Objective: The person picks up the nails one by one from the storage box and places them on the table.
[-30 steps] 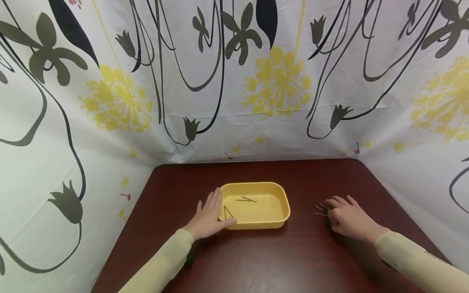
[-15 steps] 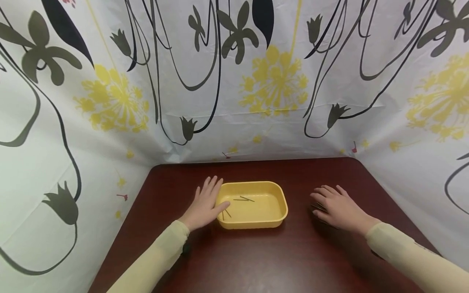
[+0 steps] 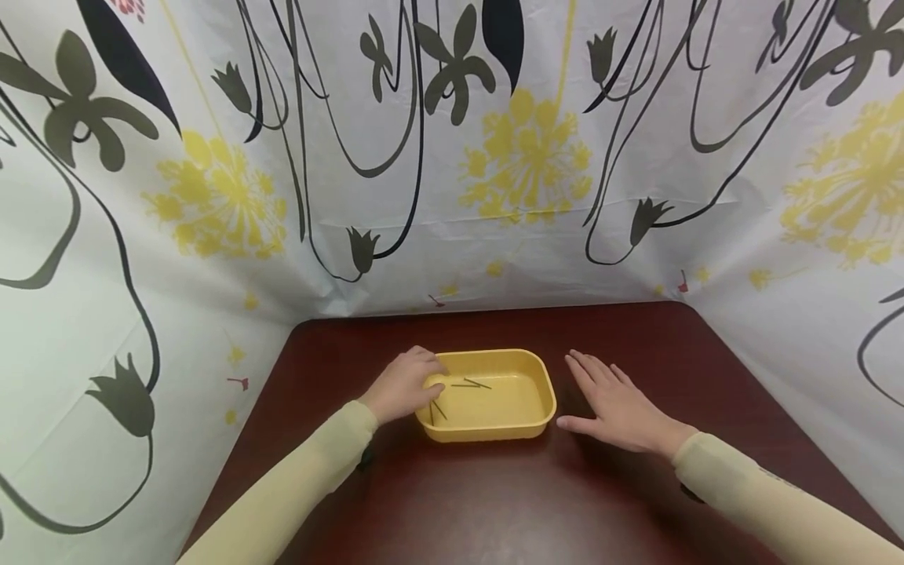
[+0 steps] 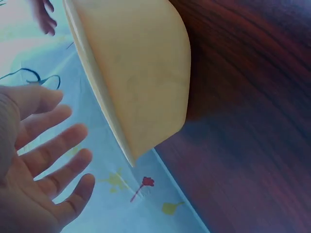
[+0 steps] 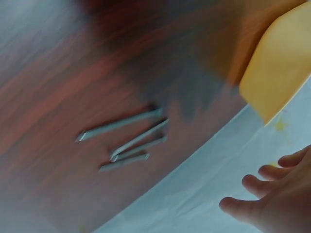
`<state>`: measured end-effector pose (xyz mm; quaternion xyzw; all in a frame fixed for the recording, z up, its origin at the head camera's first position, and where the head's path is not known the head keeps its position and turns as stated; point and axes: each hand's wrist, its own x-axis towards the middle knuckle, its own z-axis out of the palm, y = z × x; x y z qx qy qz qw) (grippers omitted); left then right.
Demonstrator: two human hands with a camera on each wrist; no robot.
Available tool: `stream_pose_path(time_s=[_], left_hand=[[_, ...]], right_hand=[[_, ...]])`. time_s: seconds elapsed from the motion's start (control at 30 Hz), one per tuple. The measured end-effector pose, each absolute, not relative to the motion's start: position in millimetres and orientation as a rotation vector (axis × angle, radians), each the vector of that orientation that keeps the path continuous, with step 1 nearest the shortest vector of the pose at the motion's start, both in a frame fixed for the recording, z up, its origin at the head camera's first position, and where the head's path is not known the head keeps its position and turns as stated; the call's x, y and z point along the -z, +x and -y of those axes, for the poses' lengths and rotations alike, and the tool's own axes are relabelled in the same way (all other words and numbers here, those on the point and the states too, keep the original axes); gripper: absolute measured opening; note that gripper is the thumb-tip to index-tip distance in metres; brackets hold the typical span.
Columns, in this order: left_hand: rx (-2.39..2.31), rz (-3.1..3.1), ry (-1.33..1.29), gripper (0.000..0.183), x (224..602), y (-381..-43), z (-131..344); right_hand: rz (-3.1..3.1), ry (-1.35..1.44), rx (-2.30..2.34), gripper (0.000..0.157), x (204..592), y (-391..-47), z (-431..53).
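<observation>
A yellow plastic tray [image 3: 494, 408] sits on the table with thin nails [image 3: 472, 384] lying inside it. My left hand [image 3: 406, 384] hovers at the tray's left rim, fingers loosely bent and holding nothing; the left wrist view shows a gap between those fingers [image 4: 68, 145] and the tray wall [image 4: 146, 73]. Just off the right end of the tray, my right hand [image 3: 621, 404] is spread with straight fingers and an empty palm. Several more nails [image 5: 129, 128] lie on the table in the right wrist view; in the head view the right hand hides them.
The dark reddish wooden table [image 3: 494, 502] has rounded far corners. A white floral sheet [image 3: 452, 188] hangs behind it and along both sides, close to the table's edges.
My right hand has moved left from over the loose nails toward the tray, its fingers straightening. My left hand has lifted from the tray's rim, and its fingers have bent.
</observation>
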<state>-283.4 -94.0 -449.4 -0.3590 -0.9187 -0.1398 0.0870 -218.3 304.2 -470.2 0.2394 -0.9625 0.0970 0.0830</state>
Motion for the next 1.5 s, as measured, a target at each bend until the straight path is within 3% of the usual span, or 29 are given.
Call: stream_pose_path(time_s=[0.47, 1.07, 1.5], left_hand=[[0.160, 2.982, -1.244, 0.025, 450, -299, 73], [-0.160, 2.933, -1.362, 0.016, 472, -312, 59], [-0.163, 2.889, -1.385, 0.036, 480, -313, 63]], right_hand=[[2.933, 0.695, -0.406, 0.114, 478, -232, -271], [2.930, 0.732, -0.279, 0.110, 494, -246, -267], [2.929, 0.730, -0.296, 0.113, 502, -249, -265]])
